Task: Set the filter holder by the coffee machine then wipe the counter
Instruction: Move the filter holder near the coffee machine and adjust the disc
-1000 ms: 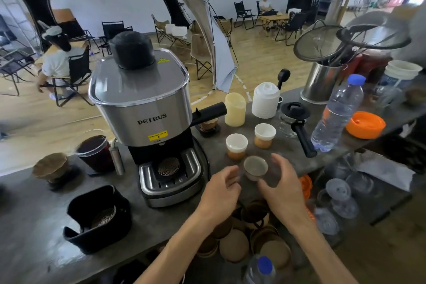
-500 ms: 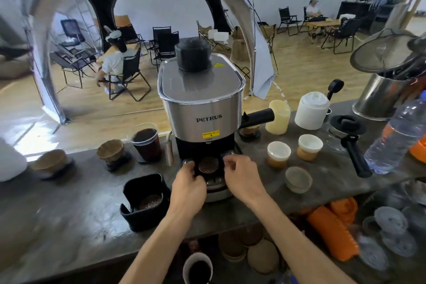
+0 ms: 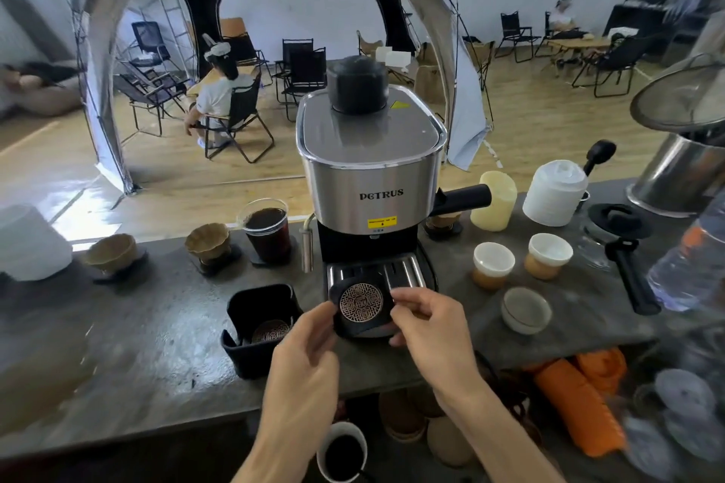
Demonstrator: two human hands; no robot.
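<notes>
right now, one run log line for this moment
step: lifting coaster off machine tray | left hand: pinching coaster's left edge | right hand: pinching its right edge | counter: not yet wiped

both hands holding black patterned disc, coffee machine behind
</notes>
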